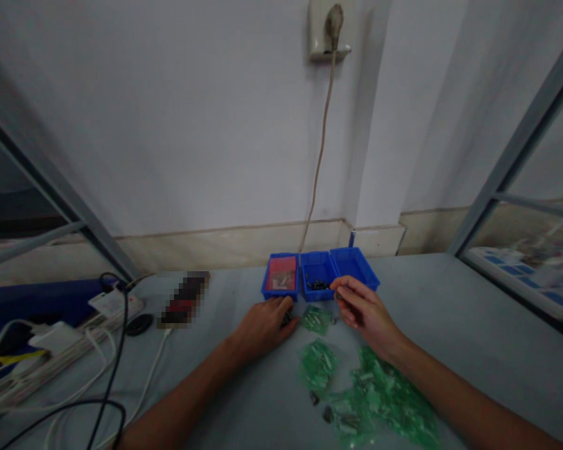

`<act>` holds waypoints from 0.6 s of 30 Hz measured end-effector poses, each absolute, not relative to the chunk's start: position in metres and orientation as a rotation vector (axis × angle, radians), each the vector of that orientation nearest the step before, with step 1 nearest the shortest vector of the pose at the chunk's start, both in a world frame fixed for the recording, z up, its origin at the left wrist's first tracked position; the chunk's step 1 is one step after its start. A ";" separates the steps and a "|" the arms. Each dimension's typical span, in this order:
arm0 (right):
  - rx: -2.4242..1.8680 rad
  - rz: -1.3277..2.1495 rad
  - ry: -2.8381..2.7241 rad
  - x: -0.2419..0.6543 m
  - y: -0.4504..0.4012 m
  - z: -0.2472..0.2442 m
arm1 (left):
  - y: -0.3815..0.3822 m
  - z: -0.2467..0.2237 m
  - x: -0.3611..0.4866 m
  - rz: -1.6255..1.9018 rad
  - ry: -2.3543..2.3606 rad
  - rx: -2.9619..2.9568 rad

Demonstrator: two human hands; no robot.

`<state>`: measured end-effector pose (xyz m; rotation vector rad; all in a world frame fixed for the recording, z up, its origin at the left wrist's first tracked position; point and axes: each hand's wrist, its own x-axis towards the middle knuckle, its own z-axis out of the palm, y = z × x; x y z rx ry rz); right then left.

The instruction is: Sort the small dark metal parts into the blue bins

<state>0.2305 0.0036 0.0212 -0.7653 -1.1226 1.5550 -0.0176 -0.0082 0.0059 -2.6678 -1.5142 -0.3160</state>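
My left hand rests on the table in front of the left blue bin, fingers curled down over small dark pieces that are mostly hidden. Raised at the front of the right-hand bins, my right hand has thumb and fingers pinched together; whatever they hold is too small to name. The left bin contains a red sheet and a clear bag of small parts. Small dark parts lie in the middle bin. Between my hands is a green-tinted plastic bag of small metal pieces.
Nearer me lie another green bag and a larger heap of green bags, with loose dark parts beside them. The right blue bin stands by the wall. Leftward are a phone, cables and a power strip.
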 end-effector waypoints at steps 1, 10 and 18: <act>-0.766 1.547 -1.131 0.231 0.003 0.022 | -0.009 0.006 -0.018 -0.313 -1.521 -2.658; -0.789 1.518 -1.139 0.232 0.005 0.021 | -0.008 0.007 -0.020 -0.272 -1.539 -2.633; -0.811 1.528 -1.136 0.232 0.005 0.021 | -0.007 0.005 -0.020 -0.335 -1.560 -2.670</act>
